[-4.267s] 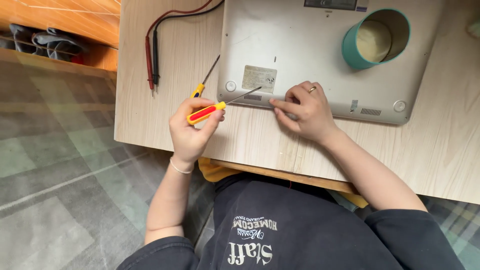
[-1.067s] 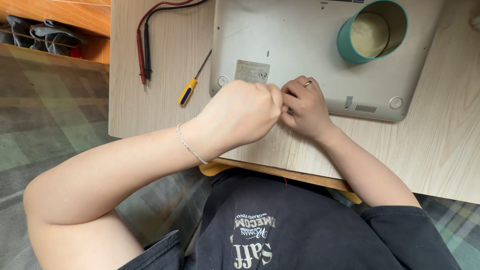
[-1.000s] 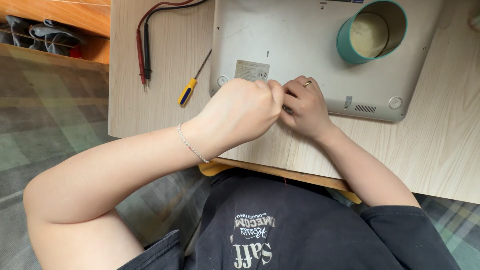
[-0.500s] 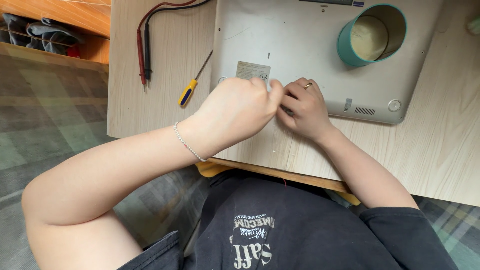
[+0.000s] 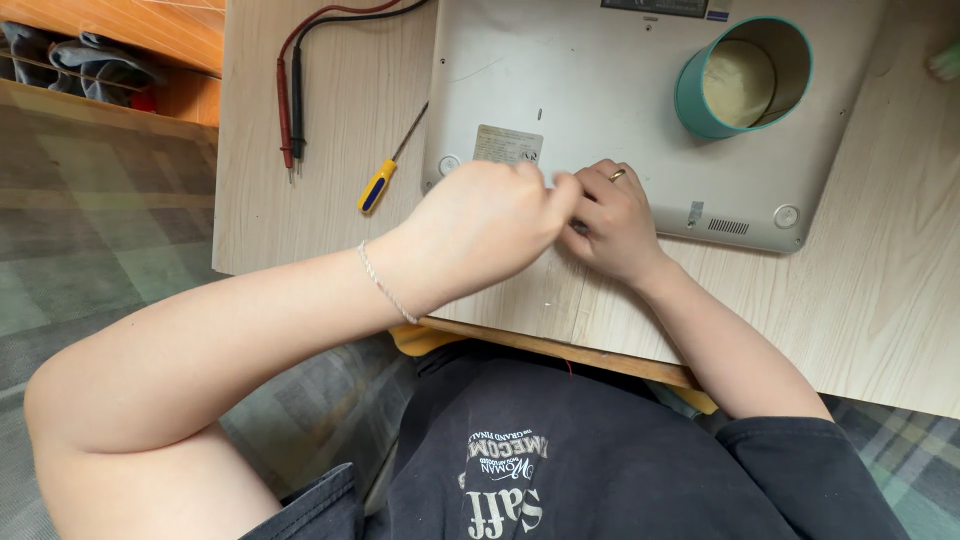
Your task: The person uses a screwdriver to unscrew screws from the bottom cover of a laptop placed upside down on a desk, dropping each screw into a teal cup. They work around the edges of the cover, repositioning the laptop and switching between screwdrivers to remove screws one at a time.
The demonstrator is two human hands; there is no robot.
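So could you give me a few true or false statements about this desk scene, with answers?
1. Both hands, left hand and right hand, meet at the near edge of the upturned silver laptop. True.
2. The yellow and blue screwdriver is in the left hand. False: it lies on the pale wooden desk.
3. The teal round tin stands on the laptop. True.
4. The red and black probe leads lie on the laptop. False: on the desk, left of it.

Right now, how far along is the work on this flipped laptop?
Done: the laptop lies base up on the table, a yellow screwdriver set aside. In hand: the left hand and right hand meet at its front edge; what they grip is hidden. Left: the base cover looks still in place.
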